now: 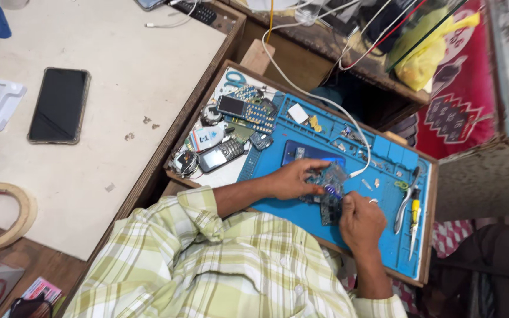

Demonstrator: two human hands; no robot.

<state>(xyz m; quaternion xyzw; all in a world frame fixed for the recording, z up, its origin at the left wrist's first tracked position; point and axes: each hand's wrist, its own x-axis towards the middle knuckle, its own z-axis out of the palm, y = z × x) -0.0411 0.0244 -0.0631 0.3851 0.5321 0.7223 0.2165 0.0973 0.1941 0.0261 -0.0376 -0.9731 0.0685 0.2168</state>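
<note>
Left grip: left hand [293, 179] lies flat on the circuit board [329, 194], fingers [316, 168] spread and pressing it down, not clenched.
Right grip: right hand [359, 221] is clenched on a thin tool [333, 192] whose tip touches the board.
Board: on the blue mat [384, 235], between the two hands, near the mat's middle.
Blue phone [312, 152]: on the mat, just beyond the left fingers.
White cable [325, 100]: runs from the far shelf across the mat, its end just beside the board.
Tweezers [405, 203]: on the mat's right side, well apart from the right hand, beside a yellow-handled tool [413, 221].
Keypad phone [221, 155]: left of the mat, among loose parts.
Black phone [59, 105]: face up on the pale counter [131, 76], well apart.
Tape roll [4, 215]: at the counter's near left edge.
Sleeve [201, 253]: green checked, covering the left arm to the elbow.
</note>
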